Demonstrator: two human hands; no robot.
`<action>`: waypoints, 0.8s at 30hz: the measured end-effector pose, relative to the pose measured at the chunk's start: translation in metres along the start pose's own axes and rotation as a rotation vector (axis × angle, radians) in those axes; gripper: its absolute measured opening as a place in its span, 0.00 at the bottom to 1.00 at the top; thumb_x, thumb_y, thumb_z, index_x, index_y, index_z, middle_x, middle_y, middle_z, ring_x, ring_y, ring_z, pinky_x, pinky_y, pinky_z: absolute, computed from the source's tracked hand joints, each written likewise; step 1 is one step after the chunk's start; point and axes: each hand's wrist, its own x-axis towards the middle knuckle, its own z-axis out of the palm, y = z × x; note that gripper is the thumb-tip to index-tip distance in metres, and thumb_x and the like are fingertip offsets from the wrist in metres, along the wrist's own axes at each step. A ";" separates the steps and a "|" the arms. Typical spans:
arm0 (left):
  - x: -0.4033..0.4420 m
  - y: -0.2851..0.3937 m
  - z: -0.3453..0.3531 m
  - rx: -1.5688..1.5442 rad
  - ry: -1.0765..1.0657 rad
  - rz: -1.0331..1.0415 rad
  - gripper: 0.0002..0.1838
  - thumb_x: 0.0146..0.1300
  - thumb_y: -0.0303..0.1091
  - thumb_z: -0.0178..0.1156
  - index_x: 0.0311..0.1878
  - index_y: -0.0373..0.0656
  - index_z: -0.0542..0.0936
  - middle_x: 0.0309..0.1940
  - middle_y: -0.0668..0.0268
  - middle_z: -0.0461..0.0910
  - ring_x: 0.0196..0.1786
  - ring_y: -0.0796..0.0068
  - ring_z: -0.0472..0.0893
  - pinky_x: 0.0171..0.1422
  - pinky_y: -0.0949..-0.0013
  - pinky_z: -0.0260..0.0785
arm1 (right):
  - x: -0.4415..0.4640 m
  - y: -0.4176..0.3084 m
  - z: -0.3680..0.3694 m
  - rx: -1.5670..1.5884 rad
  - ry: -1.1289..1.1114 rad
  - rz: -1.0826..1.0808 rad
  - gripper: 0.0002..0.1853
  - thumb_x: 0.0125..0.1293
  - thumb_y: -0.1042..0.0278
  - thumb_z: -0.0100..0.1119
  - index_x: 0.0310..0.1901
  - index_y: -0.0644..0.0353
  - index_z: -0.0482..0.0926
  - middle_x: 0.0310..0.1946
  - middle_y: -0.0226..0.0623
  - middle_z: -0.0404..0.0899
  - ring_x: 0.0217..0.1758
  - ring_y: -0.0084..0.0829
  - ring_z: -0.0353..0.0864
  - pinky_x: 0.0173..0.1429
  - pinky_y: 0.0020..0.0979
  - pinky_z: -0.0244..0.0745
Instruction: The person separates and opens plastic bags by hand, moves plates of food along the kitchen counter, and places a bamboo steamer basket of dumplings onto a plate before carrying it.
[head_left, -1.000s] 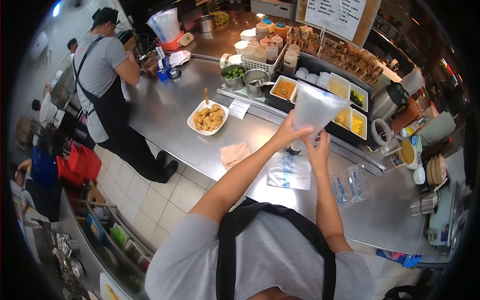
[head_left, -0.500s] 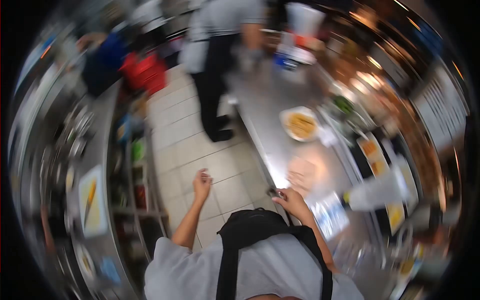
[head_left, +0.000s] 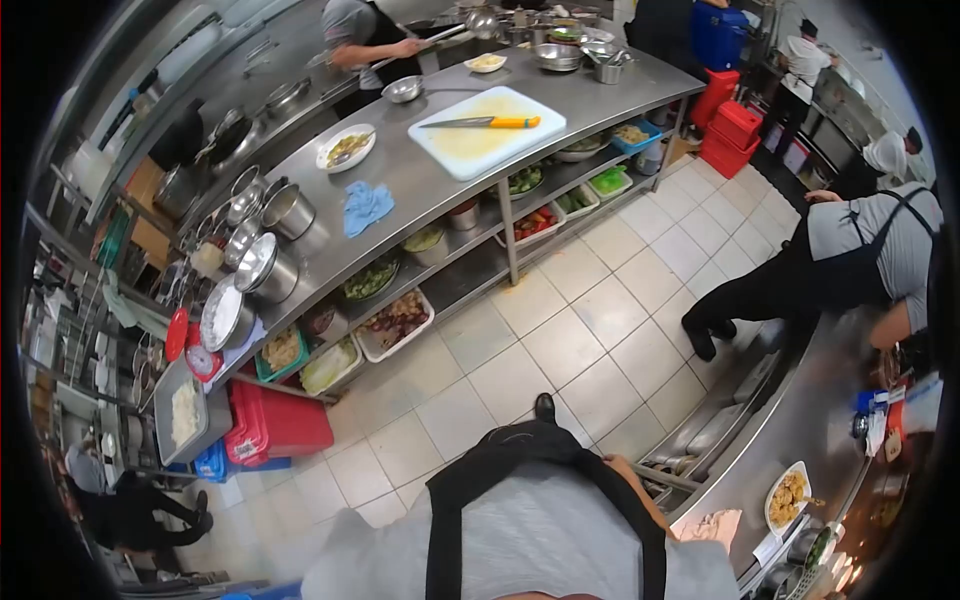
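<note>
A pink cloth (head_left: 714,527) lies on the desk (head_left: 818,422), apart from the fingers (head_left: 610,460) of the right hand (head_left: 624,474); whether they are together, I cannot tell.

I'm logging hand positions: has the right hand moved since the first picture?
Yes, the right hand moved from above the steel counter to outside its front edge, beside the apron.

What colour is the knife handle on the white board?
The handle is yellow-orange, clearest in the head view.
</note>
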 end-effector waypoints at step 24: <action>0.148 0.366 -0.422 -0.522 1.177 0.996 0.09 0.51 0.17 0.46 0.33 0.36 0.74 0.30 0.58 0.73 0.33 0.62 0.74 0.36 0.68 0.66 | 0.170 -0.164 -0.112 -0.025 -0.072 0.098 0.15 0.52 0.56 0.55 0.37 0.58 0.79 0.32 0.43 0.79 0.38 0.39 0.77 0.43 0.34 0.73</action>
